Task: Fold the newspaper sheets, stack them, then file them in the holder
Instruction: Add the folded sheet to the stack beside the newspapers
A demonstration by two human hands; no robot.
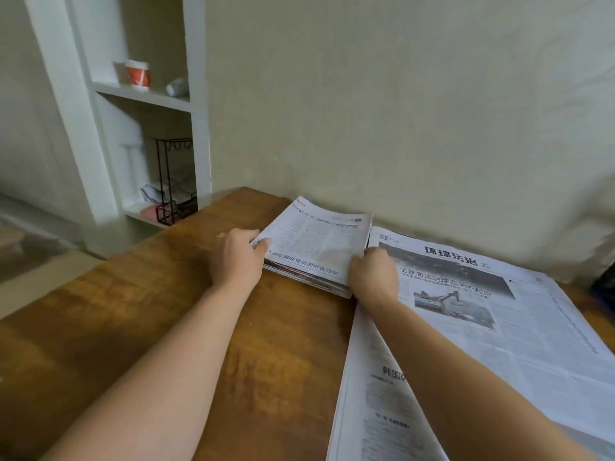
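Observation:
A thick stack of folded newspapers [316, 242] lies on the wooden table [139, 314] near the wall. My left hand [238, 261] grips the stack's left near corner, thumb on top. My right hand [372, 274] holds its right near corner. To the right lie large unfolded newspaper sheets [492, 327], spread flat under my right forearm. A black wire holder [171, 181] stands in the white shelf unit at the left, beyond the table.
The white shelf unit [146, 98] holds a red and white cup [137, 73] on an upper shelf. A beige wall [399, 111] runs right behind the table. A dark object [604, 281] shows at the far right edge.

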